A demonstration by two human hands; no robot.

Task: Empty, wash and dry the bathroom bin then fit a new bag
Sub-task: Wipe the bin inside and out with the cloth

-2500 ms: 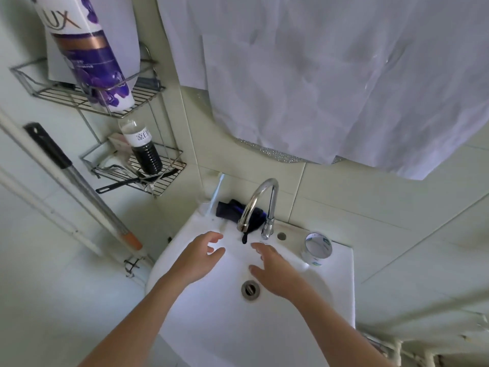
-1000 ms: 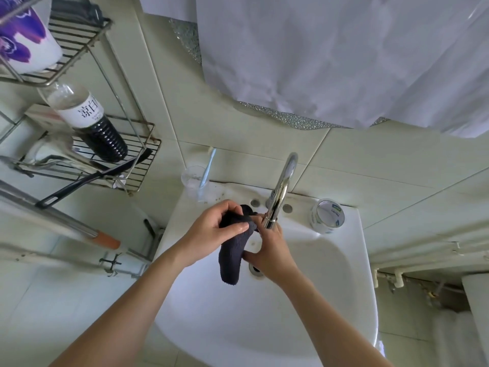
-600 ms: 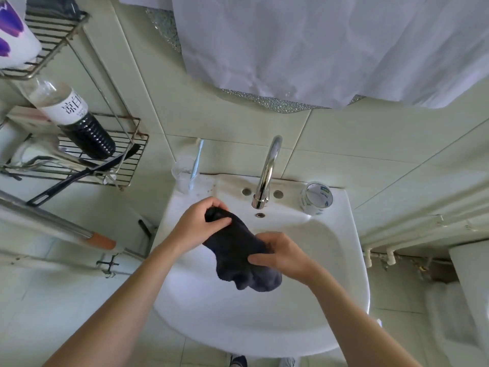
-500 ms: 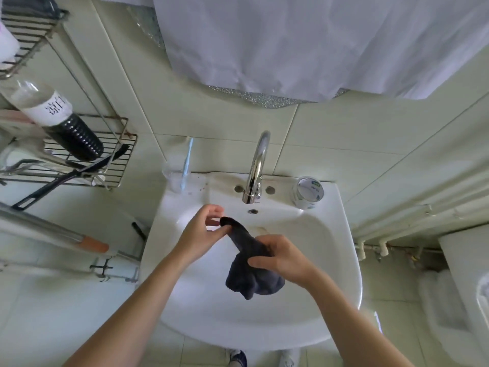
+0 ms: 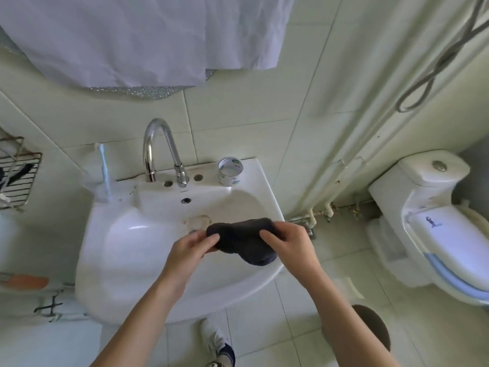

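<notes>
1. Partly hidden, the brown round object (image 5: 370,332) on the floor below the right forearm may be the bathroom bin, but the arm covers much of it and it cannot be told for sure.
2. Cut off at the left edge, a wire rack (image 5: 18,178) and an orange-tipped handle (image 5: 25,282) show only in part; the shoe (image 5: 219,345) below the hands is half out of the picture.
3. Both bare forearms reach up from the bottom edge and converge over the near right rim of the white sink (image 5: 111,250).
4. The left hand (image 5: 190,250) has its fingers curled, the thumb pinching the left end of a dark cloth (image 5: 240,239).
5. The right hand (image 5: 291,242) grips the cloth's right end, thumb on top and fingers wrapped out of sight beneath.
6. The cloth is bunched between the two hands, its lower fold hanging over the sink's rim.
7. Beyond the hands stand a chrome tap (image 5: 158,149), a toothbrush (image 5: 104,170) in a clear cup to its left, and a roll of tape (image 5: 229,171) to its right.
8. Well to the right of the hands sits a white toilet (image 5: 436,223); a white sheet (image 5: 127,38) hangs on the wall above the tap.
</notes>
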